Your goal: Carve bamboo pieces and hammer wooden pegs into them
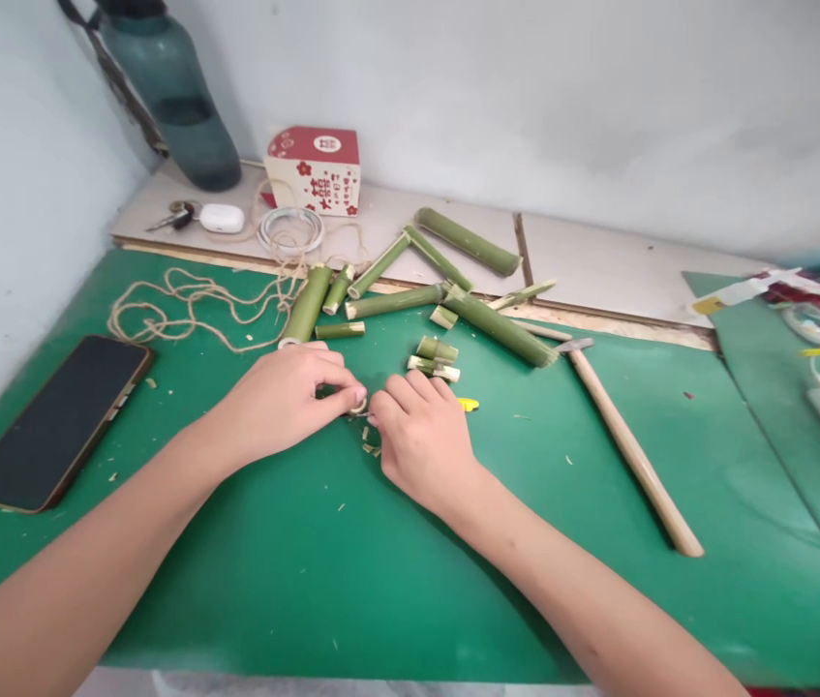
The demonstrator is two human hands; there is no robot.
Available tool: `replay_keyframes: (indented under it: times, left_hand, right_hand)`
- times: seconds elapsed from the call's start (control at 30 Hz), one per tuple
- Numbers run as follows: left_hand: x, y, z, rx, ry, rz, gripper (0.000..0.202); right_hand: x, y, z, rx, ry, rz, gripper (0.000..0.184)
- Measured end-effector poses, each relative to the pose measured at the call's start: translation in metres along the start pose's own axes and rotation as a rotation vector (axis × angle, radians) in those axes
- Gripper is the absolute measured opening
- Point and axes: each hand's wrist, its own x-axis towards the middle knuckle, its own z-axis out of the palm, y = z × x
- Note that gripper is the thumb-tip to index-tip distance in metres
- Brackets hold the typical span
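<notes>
dial centred between the hands, 12 toward the wall. left hand (300,392): thumb and finger pinched on a small pale piece (357,406), right at centre, above the desk (351,590). right hand (424,436): fist closed on what i read as a cutter (469,405), yellow end poking out at 3. fist hides most of it; a bit of metal shows at centre, beside the left fingertips. can't see whether the edge touches the piece.

main risk: slip into the left thumb. causes: tip aimed toward 9, tiny piece, hardly any finger clearance. second: the piece could spin or pop out, since the pinch covers so little of it. too much force and thin bamboo would probably split.

shavings (372,448) at 6, just under the work. a dropped piece would be hard to pick out of those. two offcuts (436,358) between 1 and 2, just past the right knuckles; round, so a nudge could roll them.

string (192,305) loose at 10, could snag on the left wrist if it swings that way. wide tube (306,302) at 11, just past the left hand, easy to knock. hammer (631,445) from about 2 to 4, well clear of the fist. phone (61,421) at 9, near the left forearm; a wide elbow could shove it.
</notes>
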Motion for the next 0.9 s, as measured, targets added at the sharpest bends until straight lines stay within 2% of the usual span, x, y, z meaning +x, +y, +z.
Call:
replay_keyframes:
  times: [0.27, 0.47, 0.6, 0.77, 0.9]
  left_hand:
    - [0.001, 0.003, 0.003, -0.085, -0.004, -0.036, 0.024]
    - [0.001, 0.001, 0.001, -0.185, -0.044, -0.042, 0.024]
    - [0.002, -0.003, 0.000, -0.214, -0.059, -0.039, 0.024]
    - [0.003, -0.007, 0.000, -0.233, -0.068, -0.025, 0.025]
    - [0.004, -0.007, 0.001, -0.246, -0.057, -0.037, 0.025]
  right_hand:
    - [-0.013, 0.010, -0.004, 0.067, 0.100, -0.085, 0.014]
    - [-0.011, 0.015, -0.003, 0.140, 0.167, -0.119, 0.014]
    - [-0.007, 0.011, 0.000, 0.109, 0.159, -0.093, 0.017]
    - [0.000, 0.006, 0.004, 0.021, 0.086, -0.051, 0.018]
    - [0.000, 0.009, 0.004, 0.030, 0.076, -0.070, 0.015]
